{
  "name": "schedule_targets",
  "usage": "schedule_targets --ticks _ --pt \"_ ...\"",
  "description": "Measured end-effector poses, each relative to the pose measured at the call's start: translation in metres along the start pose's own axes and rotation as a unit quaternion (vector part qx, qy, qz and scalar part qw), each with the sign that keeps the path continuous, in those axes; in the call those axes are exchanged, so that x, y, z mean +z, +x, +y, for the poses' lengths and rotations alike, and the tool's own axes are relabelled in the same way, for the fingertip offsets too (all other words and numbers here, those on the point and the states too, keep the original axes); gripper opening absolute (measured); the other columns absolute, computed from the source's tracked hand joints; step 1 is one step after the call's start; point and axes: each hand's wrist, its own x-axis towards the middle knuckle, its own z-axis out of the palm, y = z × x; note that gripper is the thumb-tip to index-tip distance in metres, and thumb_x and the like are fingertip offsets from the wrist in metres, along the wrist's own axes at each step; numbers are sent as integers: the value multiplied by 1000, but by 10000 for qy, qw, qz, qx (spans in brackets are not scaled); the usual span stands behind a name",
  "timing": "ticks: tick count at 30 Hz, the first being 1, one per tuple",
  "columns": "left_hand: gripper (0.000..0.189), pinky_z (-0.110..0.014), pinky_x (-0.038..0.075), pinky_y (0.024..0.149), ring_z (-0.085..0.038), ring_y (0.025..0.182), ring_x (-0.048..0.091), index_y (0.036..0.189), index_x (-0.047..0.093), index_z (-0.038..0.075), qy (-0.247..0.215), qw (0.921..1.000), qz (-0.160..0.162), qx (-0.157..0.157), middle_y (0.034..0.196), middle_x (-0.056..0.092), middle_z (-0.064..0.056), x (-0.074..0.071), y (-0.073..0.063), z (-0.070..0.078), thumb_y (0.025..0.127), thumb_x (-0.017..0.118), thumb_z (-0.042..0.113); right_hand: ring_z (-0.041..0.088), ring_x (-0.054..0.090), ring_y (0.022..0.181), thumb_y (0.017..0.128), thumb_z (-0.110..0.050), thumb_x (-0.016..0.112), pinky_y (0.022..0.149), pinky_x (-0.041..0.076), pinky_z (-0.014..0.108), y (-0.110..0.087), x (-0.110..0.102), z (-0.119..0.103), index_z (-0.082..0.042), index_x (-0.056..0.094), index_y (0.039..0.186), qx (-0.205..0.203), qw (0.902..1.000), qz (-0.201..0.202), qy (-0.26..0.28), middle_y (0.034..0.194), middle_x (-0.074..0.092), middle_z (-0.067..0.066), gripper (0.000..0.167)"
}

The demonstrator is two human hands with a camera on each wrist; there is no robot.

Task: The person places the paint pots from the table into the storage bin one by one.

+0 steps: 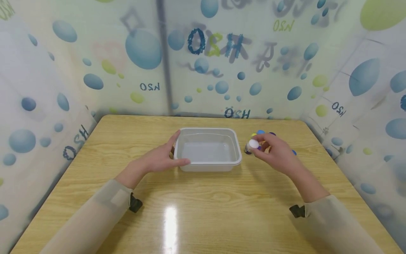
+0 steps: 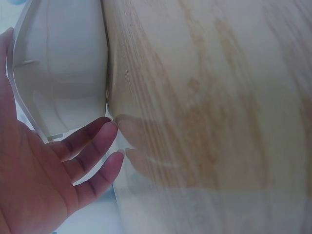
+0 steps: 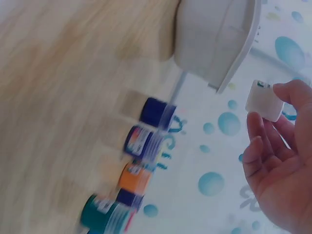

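Note:
A white rectangular plastic tub [image 1: 207, 168] stands on the table. My left hand [image 1: 161, 157] holds its left end, thumb on the front rim and index finger at the far left corner. In the left wrist view, several loosely bent fingers [image 2: 95, 153] of that hand are beside the tub's wall [image 2: 73, 83]. My right hand [image 1: 277, 153] pinches a small white jar [image 3: 264, 101] between thumb and fingers, raised beside the tub's right end. Behind that hand stand several small paint jars, among them a dark blue jar [image 3: 157, 113], an orange jar [image 3: 134, 178] and a teal jar [image 3: 102, 213].
The wood-grain table [image 1: 203, 208] has a glossy surface with a bright reflection near the front. A patterned curtain [image 1: 203, 88] with blue and green drops encloses its back and both sides.

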Motion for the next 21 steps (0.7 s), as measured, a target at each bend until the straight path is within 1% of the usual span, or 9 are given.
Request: schedule_targets --ticks 4,8,11,15,18,21 --pt "128 -44 58 94 -26 116 70 177 -10 29 -1 10000 -16 7 127 73 -14 -1 0 0 93 73 77 24 70 96 103 -21 80 77 58 32 10 4 -11 -5 69 141 -100 9998 -12 142 123 74 14 42" --pt "128 -46 58 95 -26 117 70 177 -11 29 -12 10000 -26 33 128 73 -15 -1 0 -1 93 73 76 24 71 95 104 -24 79 72 58 32 21 8 -22 -6 67 146 -90 9992 -56 392 127 74 14 48" --pt "128 -47 58 97 -26 118 70 177 -11 29 8 10000 -10 28 129 73 -15 -1 1 -1 93 73 77 25 70 93 104 -24 80 68 59 31 30 13 -28 -6 67 146 -76 9984 -121 551 127 73 14 48" --pt "129 -48 58 96 -27 118 70 177 -11 28 -7 10000 -12 35 129 73 -15 -1 1 0 92 73 77 26 68 95 103 -21 79 68 58 30 45 23 -33 -6 66 148 -94 9972 -186 720 132 72 15 49" --pt "129 -47 59 94 -27 117 70 177 -12 29 -46 10000 -35 40 129 72 -15 -1 1 1 93 73 77 26 67 96 104 -22 79 72 57 32 56 32 -39 -7 68 147 -77 9965 -266 784 132 72 13 47" --pt "128 -45 58 93 -26 116 69 177 -12 30 -66 10000 -42 12 128 72 -14 0 1 0 93 73 76 25 66 96 103 -26 80 75 55 35 66 41 -47 -11 72 140 -51 9962 -350 797 126 73 9 41"
